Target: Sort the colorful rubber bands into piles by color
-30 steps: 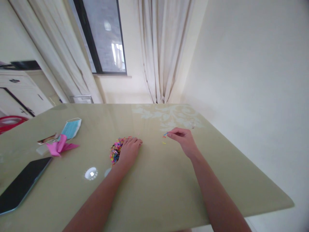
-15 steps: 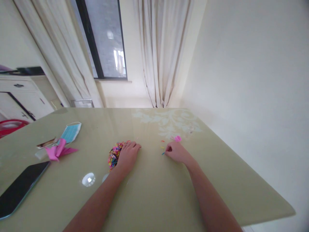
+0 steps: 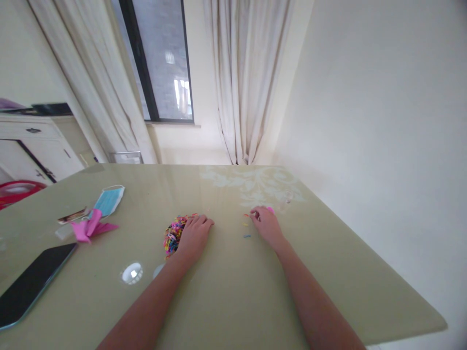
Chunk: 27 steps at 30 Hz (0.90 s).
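Note:
A heap of small multicoloured rubber bands (image 3: 173, 236) lies left of the middle of the table. Across its right side rests my left hand (image 3: 197, 234), palm down with fingers stretched out; part of the heap is hidden beneath it. Farther right, my right hand (image 3: 267, 226) has thumb and fingers pinched together at the right end of a small orange band (image 3: 246, 215). Below that one are a yellow band (image 3: 245, 224) and a blue band (image 3: 247, 236), in a loose column. A pink object (image 3: 270, 210) is mostly hidden behind my right hand.
On the left are a dark phone (image 3: 34, 282), a folded pink paper shape (image 3: 93, 227) and a blue face mask (image 3: 110, 201). A clear dome-shaped thing (image 3: 132, 273) sits near my left forearm. The wall (image 3: 383, 146) runs along the table's right side.
My right hand has let go of the blue band and moved away from me to the orange one, now covering most of the pink object. My left hand stays on the heap.

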Available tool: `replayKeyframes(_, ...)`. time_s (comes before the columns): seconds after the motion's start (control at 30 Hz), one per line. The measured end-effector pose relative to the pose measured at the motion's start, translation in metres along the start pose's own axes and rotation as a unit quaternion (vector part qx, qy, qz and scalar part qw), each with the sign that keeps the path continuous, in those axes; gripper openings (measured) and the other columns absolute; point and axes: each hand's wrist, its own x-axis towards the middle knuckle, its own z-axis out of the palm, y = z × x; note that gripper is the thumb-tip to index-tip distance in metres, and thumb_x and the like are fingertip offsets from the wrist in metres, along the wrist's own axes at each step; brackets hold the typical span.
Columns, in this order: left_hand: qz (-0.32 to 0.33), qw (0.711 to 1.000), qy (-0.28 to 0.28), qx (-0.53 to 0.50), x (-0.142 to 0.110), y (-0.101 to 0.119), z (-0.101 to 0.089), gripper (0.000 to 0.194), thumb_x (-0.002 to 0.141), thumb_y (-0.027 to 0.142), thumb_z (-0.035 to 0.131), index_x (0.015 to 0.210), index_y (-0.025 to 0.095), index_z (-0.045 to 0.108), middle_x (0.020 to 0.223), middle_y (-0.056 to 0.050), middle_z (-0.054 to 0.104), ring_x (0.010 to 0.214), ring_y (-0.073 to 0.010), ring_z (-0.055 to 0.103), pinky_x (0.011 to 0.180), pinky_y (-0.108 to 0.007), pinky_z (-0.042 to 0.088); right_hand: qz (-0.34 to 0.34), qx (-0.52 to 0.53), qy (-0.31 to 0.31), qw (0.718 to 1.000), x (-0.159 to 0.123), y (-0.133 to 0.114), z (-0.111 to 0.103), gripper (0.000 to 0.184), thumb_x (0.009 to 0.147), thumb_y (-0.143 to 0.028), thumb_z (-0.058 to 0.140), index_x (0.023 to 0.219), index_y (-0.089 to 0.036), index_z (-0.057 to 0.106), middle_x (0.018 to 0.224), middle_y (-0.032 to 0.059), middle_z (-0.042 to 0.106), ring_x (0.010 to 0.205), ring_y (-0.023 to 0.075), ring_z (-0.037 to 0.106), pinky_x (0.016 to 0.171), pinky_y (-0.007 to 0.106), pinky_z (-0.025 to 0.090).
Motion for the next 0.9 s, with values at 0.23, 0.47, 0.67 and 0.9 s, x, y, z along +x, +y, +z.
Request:
replayKeyframes(0.23, 0.001, 1.000, -0.016, 0.014, 0.000, 0.004, -0.003, 0.031, 0.098, 0.010, 0.050, 0.114, 0.022, 0.074, 0.116, -0.011, 0.072, 0.117, -0.0287, 0.064, 0.103, -0.043, 0.045, 0.008, -0.015, 0.038, 0.999, 0.019, -0.005, 0.023, 0.015, 0.098, -0.018, 0.063, 0.094, -0.018, 0.077, 0.101, 0.0118, 0.072, 0.093, 0.0226, 0.069, 0.081, 0.031, 0.049)
replayKeyframes(0.47, 0.001, 0.999, -0.031, 0.020, 0.000, 0.008, -0.007, 0.032, 0.101, 0.013, 0.046, 0.117, 0.022, 0.073, 0.118, -0.011, 0.072, 0.118, -0.0286, 0.063, 0.104, -0.043, 0.043, -0.010, -0.001, 0.025, 1.000, 0.042, -0.017, 0.023, 0.014, 0.095, -0.016, 0.068, 0.091, -0.020, 0.081, 0.102, 0.0116, 0.075, 0.096, 0.0240, 0.070, 0.083, 0.032, 0.050)
replayKeyframes(0.67, -0.004, 0.999, -0.033, 0.019, 0.000, 0.011, -0.009, 0.033, 0.100, 0.011, 0.046, 0.117, 0.021, 0.072, 0.119, -0.011, 0.071, 0.118, -0.0286, 0.062, 0.106, -0.044, 0.042, -0.012, 0.022, 0.013, 1.000, 0.023, 0.000, 0.005, 0.011, 0.092, -0.021, 0.074, 0.089, -0.021, 0.084, 0.093, 0.0094, 0.077, 0.086, 0.0213, 0.070, 0.080, 0.032, 0.050)
replayKeyframes(0.9, 0.002, 0.999, -0.031, 0.031, 0.000, 0.009, -0.006, 0.032, 0.100, 0.012, 0.047, 0.117, 0.021, 0.072, 0.119, -0.012, 0.071, 0.117, -0.0291, 0.062, 0.104, -0.044, 0.043, -0.042, 0.021, -0.024, 0.999, -0.004, 0.007, 0.004, 0.002, 0.086, -0.018, 0.081, 0.087, -0.017, 0.082, 0.089, 0.0080, 0.074, 0.078, 0.0173, 0.066, 0.074, 0.028, 0.048)
